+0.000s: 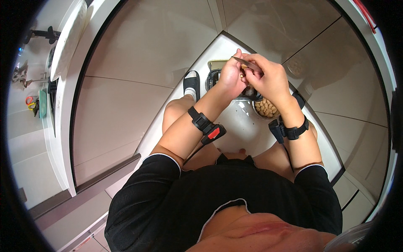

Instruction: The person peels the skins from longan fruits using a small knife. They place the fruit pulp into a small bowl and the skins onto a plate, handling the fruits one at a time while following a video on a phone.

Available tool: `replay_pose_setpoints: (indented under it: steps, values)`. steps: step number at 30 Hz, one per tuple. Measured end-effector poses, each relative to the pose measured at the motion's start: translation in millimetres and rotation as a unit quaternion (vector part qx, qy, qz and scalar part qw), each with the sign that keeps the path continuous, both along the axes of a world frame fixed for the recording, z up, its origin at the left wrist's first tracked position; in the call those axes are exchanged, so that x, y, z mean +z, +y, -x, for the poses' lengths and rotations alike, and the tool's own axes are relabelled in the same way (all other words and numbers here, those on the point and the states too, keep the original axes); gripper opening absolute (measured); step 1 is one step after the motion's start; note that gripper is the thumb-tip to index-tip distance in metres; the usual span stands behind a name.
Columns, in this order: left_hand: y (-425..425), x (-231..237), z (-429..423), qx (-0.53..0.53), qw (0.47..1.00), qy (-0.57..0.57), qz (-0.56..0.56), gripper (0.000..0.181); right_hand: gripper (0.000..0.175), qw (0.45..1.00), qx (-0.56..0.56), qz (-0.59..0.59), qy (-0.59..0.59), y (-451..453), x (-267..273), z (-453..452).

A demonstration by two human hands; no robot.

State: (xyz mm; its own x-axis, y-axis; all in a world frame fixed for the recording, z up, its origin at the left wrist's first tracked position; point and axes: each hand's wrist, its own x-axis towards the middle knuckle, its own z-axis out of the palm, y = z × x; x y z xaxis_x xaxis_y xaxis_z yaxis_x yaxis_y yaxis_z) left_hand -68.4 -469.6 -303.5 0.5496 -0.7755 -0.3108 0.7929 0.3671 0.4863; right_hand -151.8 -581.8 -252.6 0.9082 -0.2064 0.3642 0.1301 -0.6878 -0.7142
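My right hand (270, 75) grips a small knife (247, 64), its blade pointing left across the fingers of my left hand (231, 78). My left hand is curled around a small pale-yellow piece (241, 76), partly hidden between both hands. Below the hands sits a black plastic container (211, 82), with dark and whitish scraps inside; my hands cover much of it. Close under my right wrist stands a round bowl (254, 112) filled with tan, nut-like pieces (265, 108).
The container and bowl rest on a white, glossy floor (234, 127) between my legs. An olive-rimmed tray or lid (217, 64) lies behind the container. Dark-edged glossy panels (135, 63) stand around me. A black slipper (191, 83) is on my left foot.
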Motion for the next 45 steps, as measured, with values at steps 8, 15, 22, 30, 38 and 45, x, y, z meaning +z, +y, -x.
replay_pose_setpoints:
  steps: [8,15,22,30,38,45]
  values:
    - [9,11,-12,-0.059,0.998,-0.006,0.032,0.037,0.031,0.952,-0.044,-0.292,0.085,-19,-16,-4]
    - [17,27,-11,-0.092,0.991,-0.053,0.086,0.024,0.031,0.877,-0.008,-0.472,0.090,-16,6,0]
    - [19,32,-12,-0.074,0.992,-0.091,0.049,0.011,0.033,0.868,0.017,-0.488,0.090,-15,7,1]
    - [22,18,-21,-0.027,0.994,-0.063,0.085,0.018,0.035,0.869,0.037,-0.488,0.080,-18,4,3]
    - [25,-5,-35,0.091,0.982,0.060,0.156,0.026,0.035,0.866,0.043,-0.491,0.082,-19,4,5]
    - [19,25,-25,0.161,0.973,0.051,0.159,0.042,0.030,0.939,0.032,-0.320,0.120,-24,-17,2]
